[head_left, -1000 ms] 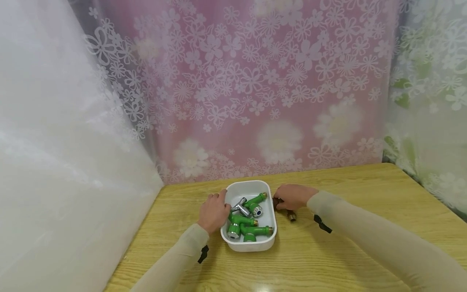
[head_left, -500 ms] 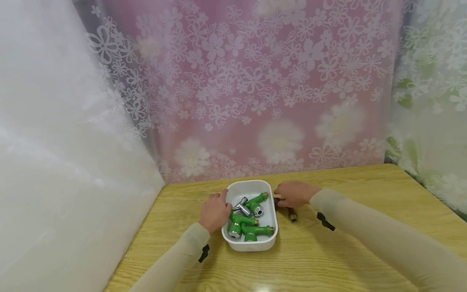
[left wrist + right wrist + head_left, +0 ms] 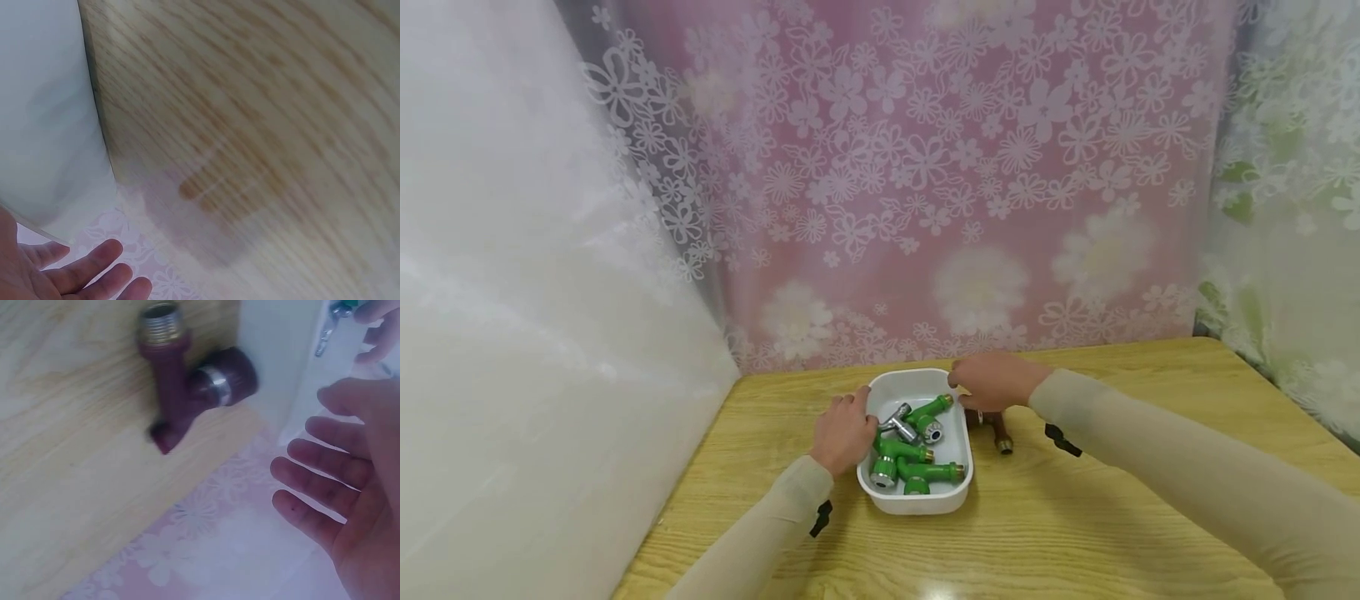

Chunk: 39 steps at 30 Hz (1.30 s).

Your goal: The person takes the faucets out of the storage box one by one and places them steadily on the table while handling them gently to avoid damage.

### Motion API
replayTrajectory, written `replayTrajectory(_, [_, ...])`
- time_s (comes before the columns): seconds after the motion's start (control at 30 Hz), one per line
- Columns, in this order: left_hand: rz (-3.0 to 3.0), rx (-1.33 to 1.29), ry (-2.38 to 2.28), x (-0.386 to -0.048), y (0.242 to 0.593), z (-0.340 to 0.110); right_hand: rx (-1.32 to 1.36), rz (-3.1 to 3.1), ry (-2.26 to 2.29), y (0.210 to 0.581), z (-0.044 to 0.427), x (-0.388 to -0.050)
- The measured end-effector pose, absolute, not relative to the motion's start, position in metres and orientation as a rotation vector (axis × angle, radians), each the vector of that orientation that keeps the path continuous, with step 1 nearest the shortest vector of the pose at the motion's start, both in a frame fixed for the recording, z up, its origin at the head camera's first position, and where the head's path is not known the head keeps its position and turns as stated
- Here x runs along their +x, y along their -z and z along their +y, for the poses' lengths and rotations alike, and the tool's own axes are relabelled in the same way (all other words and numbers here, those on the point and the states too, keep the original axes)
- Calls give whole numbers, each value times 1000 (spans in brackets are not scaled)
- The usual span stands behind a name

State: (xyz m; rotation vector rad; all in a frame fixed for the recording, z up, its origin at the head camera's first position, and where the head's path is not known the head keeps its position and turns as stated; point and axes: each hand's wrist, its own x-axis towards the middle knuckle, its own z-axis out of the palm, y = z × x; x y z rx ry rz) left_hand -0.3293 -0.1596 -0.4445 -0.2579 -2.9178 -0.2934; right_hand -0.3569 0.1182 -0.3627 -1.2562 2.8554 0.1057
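In the head view my left hand (image 3: 845, 434) rests against the left rim of a white plastic tub (image 3: 917, 506). Most of its fingers lie loosely extended outside the wall in the left wrist view. My right hand (image 3: 996, 380) is at the tub's upper right rim, its fingers spread and holding nothing in the right wrist view. Below it a maroon tap (image 3: 172, 387) with a brass threaded end lies on the table against the tub's outer wall. Inside the tub lie green taps (image 3: 932, 472) with brass ends and a chrome tap (image 3: 901, 426).
The tub stands on a wood-grain table (image 3: 1075, 517). A pink flowered curtain (image 3: 880, 208) hangs behind the back edge. White sheeting (image 3: 550, 292) closes the left side, and a green-patterned curtain (image 3: 1285, 250) hangs at the right.
My right hand has let go of the maroon tap and moved up and left to the tub's rim. More of the tap shows now. The left hand stays at its rim.
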Motion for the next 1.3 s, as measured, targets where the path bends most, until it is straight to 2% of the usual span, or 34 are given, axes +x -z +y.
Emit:
replayTrajectory(0.3, [-2907,-266,316,-326,442,-158,-1196,2731,-135,355,86,-358])
replayTrajectory(0.67, [-2931,-251,307,-328,442,-159,-1127,2619,-157,364,53,-369])
replayTrajectory(1.13, [-2904,-242,323,-330,446,-160,-1011,2581,-194,371,40,-384])
replayTrajectory(1.3, [-2920,-235,317,-331,445,-161,-1063,2584,-177,375,36,-388])
